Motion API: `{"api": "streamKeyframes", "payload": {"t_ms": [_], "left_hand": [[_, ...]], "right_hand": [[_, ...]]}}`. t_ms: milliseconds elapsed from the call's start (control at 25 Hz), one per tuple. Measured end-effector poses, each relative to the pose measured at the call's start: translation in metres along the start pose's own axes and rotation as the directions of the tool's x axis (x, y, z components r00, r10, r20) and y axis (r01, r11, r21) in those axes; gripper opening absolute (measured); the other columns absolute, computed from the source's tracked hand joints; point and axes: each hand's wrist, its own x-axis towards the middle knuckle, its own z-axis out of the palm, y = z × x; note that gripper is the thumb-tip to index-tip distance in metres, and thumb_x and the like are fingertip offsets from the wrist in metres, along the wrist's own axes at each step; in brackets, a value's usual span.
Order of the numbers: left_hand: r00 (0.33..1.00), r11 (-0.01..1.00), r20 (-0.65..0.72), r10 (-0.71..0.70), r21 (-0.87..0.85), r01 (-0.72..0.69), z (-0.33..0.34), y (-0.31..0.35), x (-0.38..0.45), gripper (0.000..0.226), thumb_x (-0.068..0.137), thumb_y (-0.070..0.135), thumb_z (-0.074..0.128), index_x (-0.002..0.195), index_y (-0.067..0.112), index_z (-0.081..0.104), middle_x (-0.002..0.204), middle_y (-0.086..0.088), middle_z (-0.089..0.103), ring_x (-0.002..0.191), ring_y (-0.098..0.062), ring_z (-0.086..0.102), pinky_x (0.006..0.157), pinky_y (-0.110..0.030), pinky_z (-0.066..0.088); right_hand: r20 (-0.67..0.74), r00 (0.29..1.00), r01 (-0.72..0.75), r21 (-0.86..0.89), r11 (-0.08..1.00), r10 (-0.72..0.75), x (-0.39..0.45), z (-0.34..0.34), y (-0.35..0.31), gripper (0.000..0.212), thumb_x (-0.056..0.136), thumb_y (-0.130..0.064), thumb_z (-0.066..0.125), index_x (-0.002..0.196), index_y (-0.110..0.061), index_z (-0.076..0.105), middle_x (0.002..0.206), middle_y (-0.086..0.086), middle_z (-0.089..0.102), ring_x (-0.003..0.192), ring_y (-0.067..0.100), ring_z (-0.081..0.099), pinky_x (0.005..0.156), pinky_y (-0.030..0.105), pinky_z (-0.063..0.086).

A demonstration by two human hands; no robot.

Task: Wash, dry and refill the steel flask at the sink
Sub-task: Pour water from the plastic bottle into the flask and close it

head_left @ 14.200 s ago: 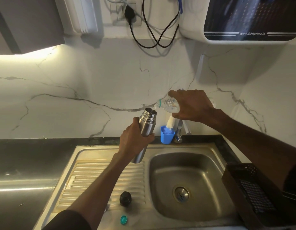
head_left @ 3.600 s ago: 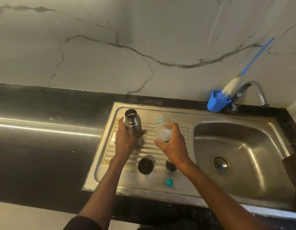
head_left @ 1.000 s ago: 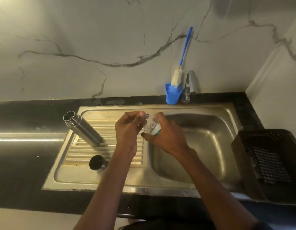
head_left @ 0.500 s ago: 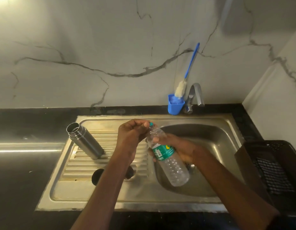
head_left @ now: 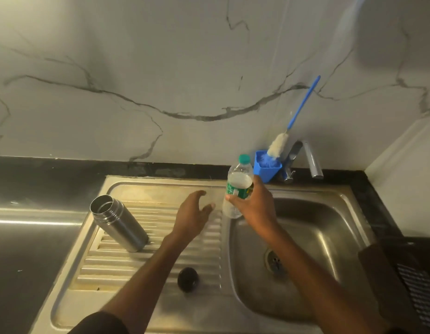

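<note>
The steel flask [head_left: 118,225] stands uncapped on the ribbed drainboard [head_left: 127,266], at its left side. Its black cap [head_left: 188,278] lies on the drainboard nearer to me. My right hand [head_left: 255,206] grips a clear plastic water bottle [head_left: 238,186] with a green label and a teal cap on it, held upright over the ridge between drainboard and sink basin [head_left: 305,256]. My left hand [head_left: 193,215] hovers over the drainboard just left of the bottle, fingers spread and holding nothing.
A blue holder [head_left: 267,168] with a blue-handled bottle brush [head_left: 293,121] sits at the back beside the steel tap [head_left: 310,160]. A dark crate [head_left: 409,278] stands at the right edge. Black countertop [head_left: 35,237] lies left of the sink.
The teal cap is now on the bottle. My left hand has let go of the bottle's top and drawn away to the left. My right hand has turned the bottle upright and lifted it toward the back.
</note>
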Motion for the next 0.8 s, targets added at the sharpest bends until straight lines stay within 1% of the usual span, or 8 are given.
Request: {"api": "streamKeyframes", "payload": {"t_ms": [80, 160, 200, 280, 360, 440, 640, 800], "left_hand": [[0.993, 0.965, 0.114, 0.032, 0.254, -0.06, 0.016, -0.028, 0.013, 0.077, 0.097, 0.039, 0.073, 0.16, 0.017, 0.035, 0.167, -0.005, 0.035, 0.152, -0.026, 0.037, 0.123, -0.042, 0.036], [0.987, 0.918, 0.159, 0.022, 0.389, -0.083, 0.025, -0.051, 0.025, 0.095, 0.091, 0.048, 0.076, 0.163, 0.018, 0.022, 0.173, -0.007, 0.02, 0.158, -0.027, 0.022, 0.127, -0.045, 0.027], [0.986, 0.908, 0.167, 0.011, 0.411, -0.08, 0.028, -0.061, 0.03, 0.102, 0.087, 0.05, 0.079, 0.164, 0.019, 0.019, 0.174, -0.007, 0.014, 0.16, -0.027, 0.017, 0.128, -0.046, 0.025], [0.982, 0.914, 0.189, -0.016, 0.402, -0.062, 0.033, -0.075, 0.034, 0.111, 0.085, 0.051, 0.08, 0.166, 0.02, 0.011, 0.176, -0.003, 0.0, 0.162, -0.026, 0.003, 0.13, -0.046, 0.015], [0.976, 0.916, 0.215, -0.021, 0.395, -0.067, 0.036, -0.082, 0.031, 0.112, 0.089, 0.054, 0.074, 0.168, 0.021, 0.002, 0.175, 0.001, -0.013, 0.161, -0.022, -0.011, 0.13, -0.044, 0.005], [0.974, 0.907, 0.226, -0.013, 0.412, -0.084, 0.037, -0.085, 0.032, 0.11, 0.091, 0.056, 0.07, 0.168, 0.022, -0.001, 0.174, 0.001, -0.018, 0.16, -0.021, -0.015, 0.13, -0.044, 0.002], [0.975, 0.906, 0.221, -0.028, 0.417, -0.069, 0.035, -0.079, 0.033, 0.109, 0.092, 0.055, 0.071, 0.168, 0.022, 0.002, 0.175, 0.001, -0.016, 0.161, -0.022, -0.014, 0.132, -0.044, 0.005], [0.975, 0.905, 0.222, -0.026, 0.418, -0.071, 0.033, -0.076, 0.032, 0.109, 0.091, 0.055, 0.072, 0.168, 0.021, 0.003, 0.175, 0.0, -0.016, 0.161, -0.023, -0.013, 0.132, -0.045, 0.005]], "right_hand": [[-0.063, 0.998, 0.017, -0.022, 1.0, -0.018, 0.029, 0.014, -0.003, 0.064, 0.076, -0.039, 0.09, 0.125, -0.017, 0.055, 0.112, -0.004, 0.068, 0.099, 0.018, 0.066, 0.083, 0.033, 0.053], [-0.109, 0.993, 0.037, -0.038, 0.999, -0.041, 0.059, 0.03, -0.004, 0.067, 0.078, -0.041, 0.088, 0.13, -0.015, 0.053, 0.118, 0.001, 0.068, 0.105, 0.021, 0.067, 0.085, 0.034, 0.053], [-0.12, 0.991, 0.048, -0.037, 0.998, -0.053, 0.074, 0.038, -0.003, 0.069, 0.079, -0.041, 0.087, 0.133, -0.015, 0.051, 0.121, 0.002, 0.068, 0.108, 0.022, 0.066, 0.084, 0.031, 0.051], [-0.128, 0.99, 0.058, -0.02, 0.998, -0.06, 0.102, 0.055, -0.003, 0.071, 0.083, -0.039, 0.085, 0.137, -0.013, 0.047, 0.127, 0.003, 0.065, 0.113, 0.02, 0.065, 0.082, 0.022, 0.044], [-0.143, 0.987, 0.07, -0.013, 0.997, -0.072, 0.121, 0.069, -0.002, 0.071, 0.085, -0.035, 0.084, 0.14, -0.012, 0.045, 0.133, 0.003, 0.063, 0.118, 0.019, 0.064, 0.081, 0.016, 0.042], [-0.149, 0.985, 0.089, -0.018, 0.996, -0.091, 0.136, 0.086, 0.001, 0.071, 0.086, -0.031, 0.084, 0.142, -0.012, 0.045, 0.136, 0.003, 0.062, 0.122, 0.018, 0.062, 0.084, 0.014, 0.043], [-0.138, 0.986, 0.088, -0.07, 0.994, -0.097, 0.146, 0.111, 0.014, 0.069, 0.085, -0.027, 0.085, 0.14, -0.011, 0.047, 0.136, 0.005, 0.062, 0.123, 0.023, 0.062, 0.086, 0.017, 0.039], [-0.127, 0.988, 0.08, -0.068, 0.994, -0.089, 0.148, 0.113, 0.015, 0.072, 0.084, -0.026, 0.086, 0.142, -0.012, 0.046, 0.138, 0.005, 0.061, 0.126, 0.024, 0.061, 0.09, 0.022, 0.044]]}}
